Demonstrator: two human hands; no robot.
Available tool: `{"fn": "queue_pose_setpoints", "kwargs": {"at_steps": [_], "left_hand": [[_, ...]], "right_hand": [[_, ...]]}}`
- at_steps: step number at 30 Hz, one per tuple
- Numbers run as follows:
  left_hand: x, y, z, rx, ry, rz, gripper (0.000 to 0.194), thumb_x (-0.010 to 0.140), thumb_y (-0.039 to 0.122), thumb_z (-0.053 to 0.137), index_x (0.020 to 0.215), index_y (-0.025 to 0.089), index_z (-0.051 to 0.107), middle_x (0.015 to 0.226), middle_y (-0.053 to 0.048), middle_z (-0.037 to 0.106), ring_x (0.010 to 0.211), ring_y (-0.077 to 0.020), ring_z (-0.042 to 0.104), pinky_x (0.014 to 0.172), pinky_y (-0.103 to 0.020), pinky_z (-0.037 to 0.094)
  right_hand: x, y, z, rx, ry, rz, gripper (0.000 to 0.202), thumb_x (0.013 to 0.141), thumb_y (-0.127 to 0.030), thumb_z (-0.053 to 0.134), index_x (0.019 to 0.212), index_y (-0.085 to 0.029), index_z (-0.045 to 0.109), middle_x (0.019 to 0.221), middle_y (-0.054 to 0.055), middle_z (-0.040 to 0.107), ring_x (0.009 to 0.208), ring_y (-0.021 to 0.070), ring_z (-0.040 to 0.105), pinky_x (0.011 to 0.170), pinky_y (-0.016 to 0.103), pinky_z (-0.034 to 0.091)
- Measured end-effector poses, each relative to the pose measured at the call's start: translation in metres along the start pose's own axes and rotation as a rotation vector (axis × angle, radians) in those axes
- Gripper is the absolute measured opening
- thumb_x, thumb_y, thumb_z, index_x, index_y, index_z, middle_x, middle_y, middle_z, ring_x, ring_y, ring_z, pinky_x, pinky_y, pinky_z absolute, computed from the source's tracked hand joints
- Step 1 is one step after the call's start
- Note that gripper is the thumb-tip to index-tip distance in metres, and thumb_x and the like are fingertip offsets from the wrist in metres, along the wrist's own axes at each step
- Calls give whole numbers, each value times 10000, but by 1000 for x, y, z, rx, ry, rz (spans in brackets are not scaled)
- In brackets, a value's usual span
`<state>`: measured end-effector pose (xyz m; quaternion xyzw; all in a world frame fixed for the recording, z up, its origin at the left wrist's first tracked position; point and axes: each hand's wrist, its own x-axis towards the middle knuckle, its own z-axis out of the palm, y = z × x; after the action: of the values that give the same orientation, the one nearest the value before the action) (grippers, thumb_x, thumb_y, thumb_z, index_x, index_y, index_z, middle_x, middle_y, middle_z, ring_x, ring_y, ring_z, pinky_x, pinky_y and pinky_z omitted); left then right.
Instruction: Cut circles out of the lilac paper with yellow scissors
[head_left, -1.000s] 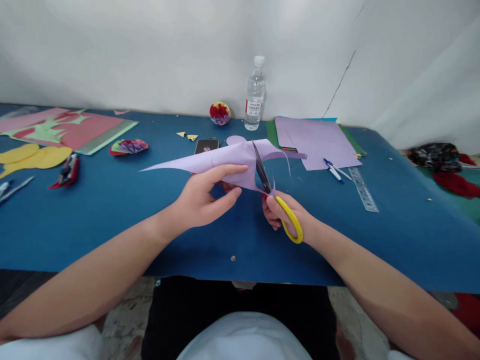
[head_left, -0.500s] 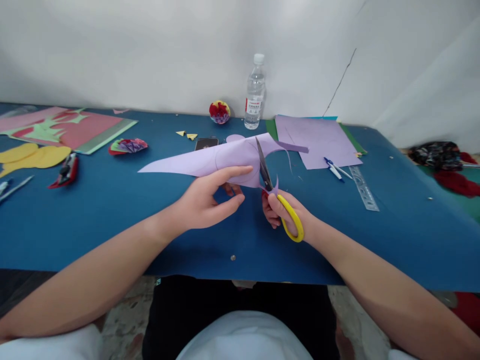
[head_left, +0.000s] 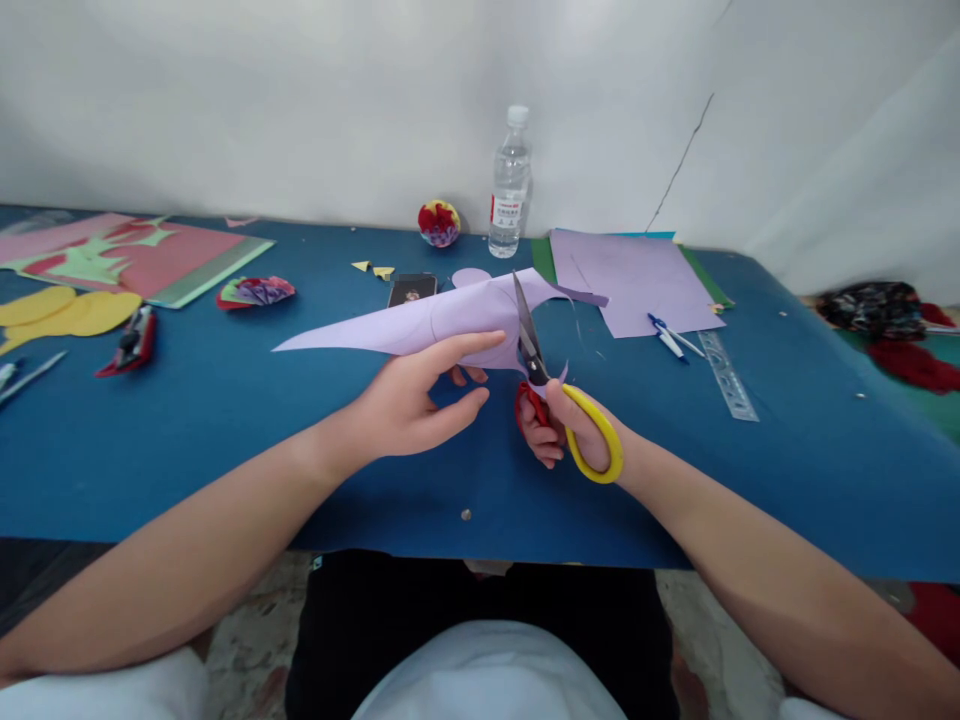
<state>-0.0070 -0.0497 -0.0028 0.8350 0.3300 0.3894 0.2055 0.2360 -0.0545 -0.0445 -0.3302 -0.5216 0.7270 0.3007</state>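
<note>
A sheet of purple paper (head_left: 457, 312) with a curved pencil line is held above the table by my left hand (head_left: 427, 390). The index finger stretches along the near side of the sheet, the other fingers are partly hidden beneath it, and the thumb stands apart below. My right hand (head_left: 559, 425) grips scissors (head_left: 600, 440) with one yellow and one red handle. Their dark blades point away from me at the paper's right part, where a cut edge shows. A narrow purple strip curls off to the right, and a small offcut hangs by the scissors' pivot.
Behind the sheet stand a water bottle (head_left: 510, 190) and a colourful paper ball (head_left: 439, 223). More purple sheets (head_left: 637, 275), pens (head_left: 667, 340) and a clear ruler (head_left: 727, 375) lie right. Leftward are a stapler (head_left: 131, 340), a folded paper flower (head_left: 256, 292), yellow cutouts (head_left: 90, 313) and coloured sheets (head_left: 165, 260).
The scissors' handles have spread apart, with the yellow one shifting right and the red one now showing. The purple sheet has tilted slightly; my left hand stays nearly in place.
</note>
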Motion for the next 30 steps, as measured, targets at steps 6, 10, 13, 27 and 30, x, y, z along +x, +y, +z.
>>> {"fn": "queue_pose_setpoints", "kwargs": {"at_steps": [6,10,13,27,30], "left_hand": [[0,0,1,36,38,-8,526,947,243,723,1462,141,690,1232,-138,827,865,-191,801,753,-246,657],[-1,0,4,35,56,2,546,953,226,711,1492,152,669,1270,-143,818,870,-191,801,712,-240,648],[-1,-1,4,33,54,29,532,959,207,711,1486,137,672,1280,-151,816,863,-179,794,742,-238,650],[-3,0,3,35,36,77,542,949,149,720,1487,108,668,1222,-136,826,859,-167,772,760,-218,645],[-2,1,4,25,33,86,531,952,134,714,1480,95,668,1254,-144,820,891,-165,782,773,-208,645]], "right_hand": [[-2,-3,4,4,14,25,741,748,-960,706,836,-249,518,572,-114,389,452,109,373,482,283,415],[-4,-3,7,14,17,1,728,781,-956,679,836,-251,505,581,-110,380,455,107,382,493,281,426],[-5,-4,8,-1,27,-5,744,778,-971,669,831,-248,504,579,-110,377,465,106,388,500,276,423],[-7,-3,8,-70,93,-46,746,800,-972,646,843,-240,505,586,-109,378,471,100,388,488,268,413],[-7,-2,9,-66,107,-47,753,791,-975,652,843,-239,502,588,-111,375,471,96,382,477,264,403]]}}
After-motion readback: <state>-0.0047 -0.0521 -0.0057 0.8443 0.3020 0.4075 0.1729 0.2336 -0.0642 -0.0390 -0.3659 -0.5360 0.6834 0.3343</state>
